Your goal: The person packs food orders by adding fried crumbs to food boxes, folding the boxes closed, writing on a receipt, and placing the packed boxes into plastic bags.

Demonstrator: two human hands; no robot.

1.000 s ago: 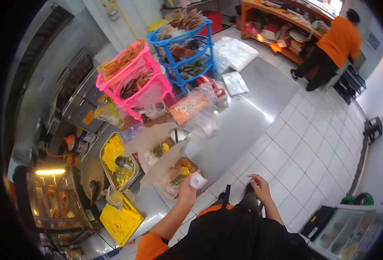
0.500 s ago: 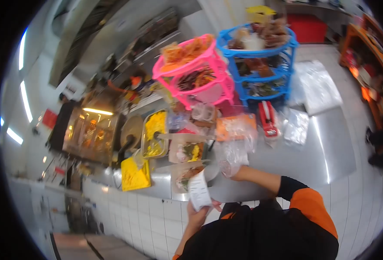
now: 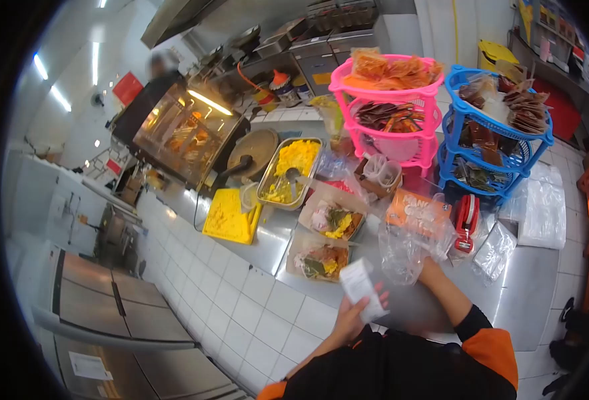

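My left hand (image 3: 352,319) grips a white printed paper slip (image 3: 361,288) above the table's front edge. Clear thin plastic (image 3: 404,257) lies over the fingers of my right hand (image 3: 429,268), near an orange printed box (image 3: 418,212). Whether that plastic is a glove or a bag, I cannot tell, and the right fingers are hard to make out. Left of it stand two open paper food boxes, a nearer one (image 3: 320,263) and a farther one (image 3: 335,217), each with rice, greens and yellow food inside.
A metal tray (image 3: 282,197) of yellow food and a yellow cutting board (image 3: 232,215) stand left. Behind are a pink basket rack (image 3: 386,100) and a blue one (image 3: 454,150). A red stapler-like tool (image 3: 466,223) lies right; a person (image 3: 156,90) stands beyond the lit display case (image 3: 191,137).
The view has swung left and grown sharper, so the table sits farther right. My left hand still holds the slip, now raised more clearly into sight; my right hand remains by the plastic.
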